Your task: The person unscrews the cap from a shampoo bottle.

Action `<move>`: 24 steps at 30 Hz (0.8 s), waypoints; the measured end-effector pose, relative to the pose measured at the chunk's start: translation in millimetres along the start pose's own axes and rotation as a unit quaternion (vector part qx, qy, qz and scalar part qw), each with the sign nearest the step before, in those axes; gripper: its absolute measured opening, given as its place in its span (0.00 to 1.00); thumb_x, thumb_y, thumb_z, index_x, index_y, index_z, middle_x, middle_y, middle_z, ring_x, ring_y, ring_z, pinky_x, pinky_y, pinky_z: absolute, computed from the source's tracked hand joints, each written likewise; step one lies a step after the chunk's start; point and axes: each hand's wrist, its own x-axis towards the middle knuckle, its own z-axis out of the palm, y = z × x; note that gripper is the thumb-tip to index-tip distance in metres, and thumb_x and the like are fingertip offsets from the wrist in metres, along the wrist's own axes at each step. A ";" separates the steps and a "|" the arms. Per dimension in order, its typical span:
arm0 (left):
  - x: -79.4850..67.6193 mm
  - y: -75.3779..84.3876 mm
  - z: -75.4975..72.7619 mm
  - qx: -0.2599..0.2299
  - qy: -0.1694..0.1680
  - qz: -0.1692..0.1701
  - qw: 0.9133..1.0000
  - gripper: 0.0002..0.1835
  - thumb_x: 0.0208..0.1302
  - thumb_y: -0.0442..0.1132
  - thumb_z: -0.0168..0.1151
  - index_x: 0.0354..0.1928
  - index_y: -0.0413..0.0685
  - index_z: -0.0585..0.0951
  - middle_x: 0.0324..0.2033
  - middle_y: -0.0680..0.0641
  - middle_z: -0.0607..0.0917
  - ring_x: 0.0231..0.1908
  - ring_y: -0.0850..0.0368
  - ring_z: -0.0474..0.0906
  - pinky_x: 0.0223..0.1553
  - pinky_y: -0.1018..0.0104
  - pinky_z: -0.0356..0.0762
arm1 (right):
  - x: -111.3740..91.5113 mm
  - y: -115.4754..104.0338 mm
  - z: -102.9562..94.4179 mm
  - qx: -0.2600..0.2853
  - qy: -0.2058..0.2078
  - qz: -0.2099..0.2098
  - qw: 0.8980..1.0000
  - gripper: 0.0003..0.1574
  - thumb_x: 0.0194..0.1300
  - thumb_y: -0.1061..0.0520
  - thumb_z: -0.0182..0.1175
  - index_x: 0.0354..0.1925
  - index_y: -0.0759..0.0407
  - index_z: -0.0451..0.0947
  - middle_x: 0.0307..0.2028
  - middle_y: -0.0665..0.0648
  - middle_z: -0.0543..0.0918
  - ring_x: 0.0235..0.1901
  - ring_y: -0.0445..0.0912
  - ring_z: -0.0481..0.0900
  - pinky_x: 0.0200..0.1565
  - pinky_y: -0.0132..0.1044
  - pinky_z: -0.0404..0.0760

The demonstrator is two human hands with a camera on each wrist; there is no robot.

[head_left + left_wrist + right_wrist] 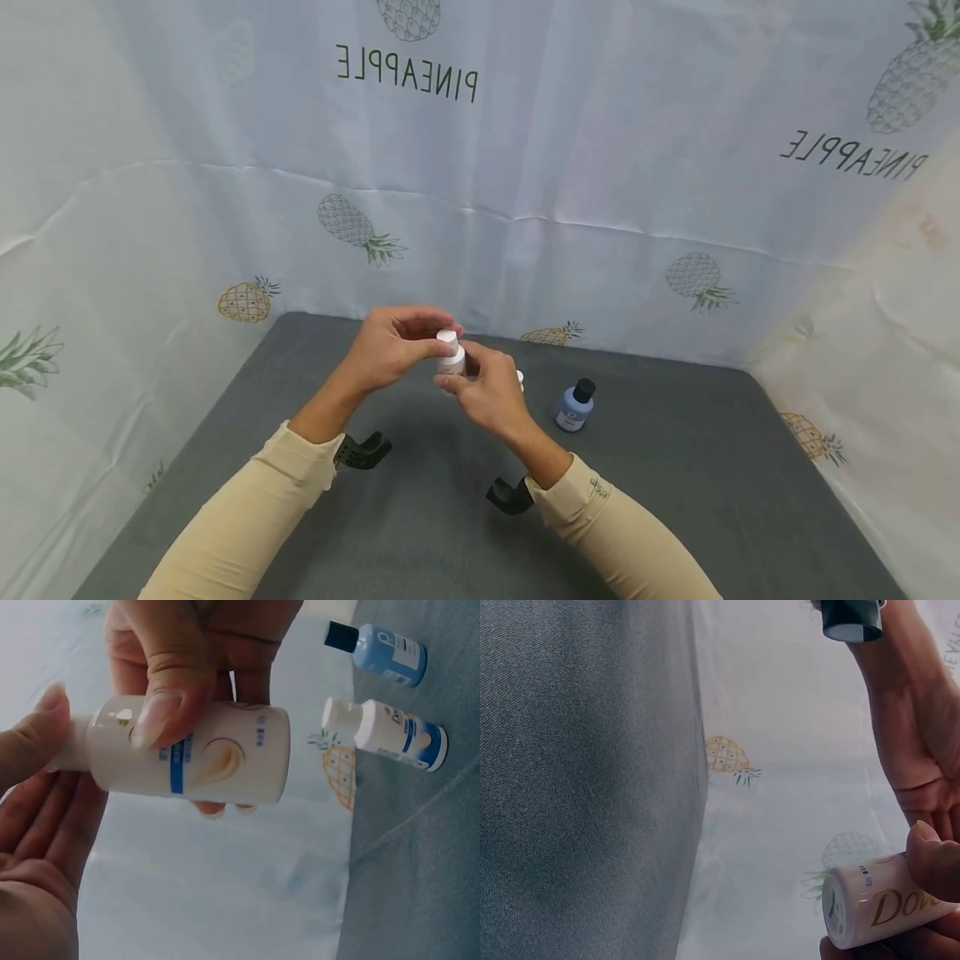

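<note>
Both hands meet on one small white Dove bottle (452, 364), raised over the grey table. My right hand (492, 390) grips its body, thumb on one side and fingers on the other. With thumb and fingers, my left hand (384, 350) pinches the white cap (72, 747) at its top. The cap sits on the bottle in the left wrist view, where the label shows a cream swirl and a blue stripe. The bottle's base (838, 909) faces the right wrist camera.
A blue bottle (573, 408) with a black cap stands on the table (675, 483), right of the hands. Another white bottle (403, 735) with a blue lower label stands near it, mostly hidden behind my right hand in the head view. A pineapple-print curtain (510, 275) surrounds the table.
</note>
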 end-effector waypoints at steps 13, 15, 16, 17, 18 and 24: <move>-2.7 -1.5 -3.8 -0.072 -0.047 0.034 0.996 0.20 0.63 0.23 0.70 0.57 0.29 0.83 0.60 0.36 0.85 0.58 0.59 0.86 0.59 0.66 0.84 | -0.5 -1.5 -2.5 0.002 -0.017 -0.001 1.000 0.21 0.65 0.58 0.72 0.56 0.59 0.85 0.44 0.58 0.92 0.43 0.49 0.91 0.43 0.43 0.89; -2.6 -0.5 -6.0 -0.072 -0.064 0.037 0.995 0.20 0.66 0.24 0.67 0.59 0.29 0.82 0.59 0.36 0.86 0.57 0.59 0.87 0.57 0.65 0.86 | -0.8 -1.3 -2.7 0.002 -0.017 -0.001 1.000 0.22 0.66 0.59 0.72 0.57 0.60 0.84 0.45 0.59 0.91 0.45 0.50 0.91 0.44 0.45 0.89; -2.3 -0.4 -6.6 -0.071 -0.071 0.038 0.994 0.19 0.66 0.24 0.66 0.59 0.29 0.82 0.59 0.36 0.87 0.56 0.59 0.87 0.56 0.65 0.86 | -1.0 -0.9 -2.6 0.001 -0.018 0.000 1.000 0.22 0.66 0.59 0.72 0.58 0.60 0.84 0.46 0.59 0.91 0.45 0.50 0.91 0.45 0.46 0.89; -1.8 -0.4 -7.1 -0.065 -0.074 0.038 0.994 0.19 0.67 0.24 0.66 0.59 0.29 0.83 0.58 0.36 0.87 0.55 0.59 0.88 0.55 0.65 0.87 | -1.2 -0.5 -2.4 0.000 -0.018 0.001 1.000 0.23 0.66 0.59 0.72 0.58 0.60 0.84 0.46 0.59 0.91 0.46 0.51 0.91 0.46 0.47 0.90; -1.5 -0.4 -7.3 -0.059 -0.074 0.036 0.995 0.18 0.67 0.24 0.66 0.58 0.29 0.83 0.57 0.36 0.88 0.54 0.58 0.88 0.54 0.64 0.87 | -1.6 -0.3 -2.4 0.000 -0.018 0.002 1.000 0.23 0.66 0.59 0.72 0.58 0.60 0.84 0.47 0.59 0.91 0.46 0.51 0.91 0.46 0.48 0.90; -2.1 -0.4 -4.4 -0.029 -0.032 0.011 0.999 0.15 0.62 0.24 0.71 0.52 0.31 0.87 0.50 0.34 0.89 0.46 0.61 0.89 0.47 0.64 0.89 | -3.3 -0.5 -2.0 -0.003 -0.015 0.001 1.000 0.23 0.66 0.59 0.72 0.59 0.58 0.84 0.47 0.59 0.91 0.46 0.51 0.91 0.46 0.48 0.89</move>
